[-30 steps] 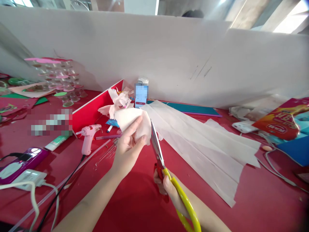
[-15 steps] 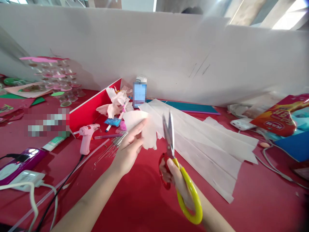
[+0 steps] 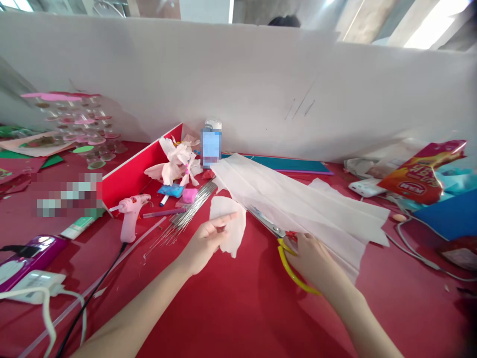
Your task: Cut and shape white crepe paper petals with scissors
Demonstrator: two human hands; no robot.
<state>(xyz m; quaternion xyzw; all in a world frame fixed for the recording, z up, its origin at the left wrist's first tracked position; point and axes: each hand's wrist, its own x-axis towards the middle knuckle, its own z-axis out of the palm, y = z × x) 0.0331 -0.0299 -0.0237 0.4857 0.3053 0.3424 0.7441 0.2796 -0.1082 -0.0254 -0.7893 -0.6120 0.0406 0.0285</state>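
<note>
Near the middle, my left hand (image 3: 208,242) pinches a small white paper piece (image 3: 233,231) with a wavy edge. My right hand (image 3: 311,256) grips the scissors (image 3: 274,229), which have yellow and red handles. Their blades point left and away from me, with the tips close to the right edge of the small piece. Beyond the blades lies a long, pleated white paper sheet (image 3: 298,194). To the left of the sheet, a bundle of thin wires (image 3: 190,214) rests on the red table (image 3: 231,308).
A white paper flower (image 3: 173,161) and a lit phone (image 3: 211,146) stand at the back, by a red board (image 3: 126,169). A pink glue gun (image 3: 129,214) and cables are on the left. At right are a red-orange packet (image 3: 423,174) and a white cable.
The scissors have swung down from upright to nearly flat, pointing left. The small paper piece has been turned and brought nearer, away from the flower.
</note>
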